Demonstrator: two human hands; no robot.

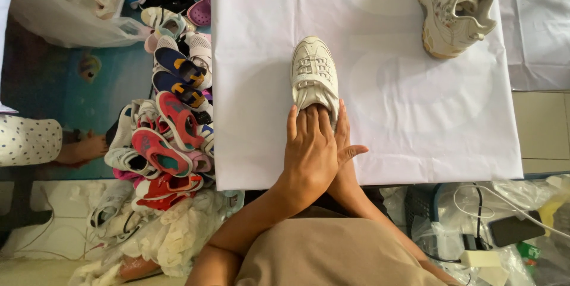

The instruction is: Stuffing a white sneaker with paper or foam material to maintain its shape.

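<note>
You have two cream shoes on the white sheet point(380, 114): one small shoe point(313, 72) at the centre of the frame, one bigger sneaker point(454, 7) at the upper right. Your two hands are there, the left hand point(309, 149) laid over the right hand point(344, 143). One heap of coloured shoes point(172, 108) fills the left; too many overlap to count. One phone point(513, 229) sits lower right.

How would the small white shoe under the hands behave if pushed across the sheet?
The white shoe sits flat on its sole, so it probably slides, not rolls. It looks small and likely light. The white sheet may wrinkle under it.
</note>
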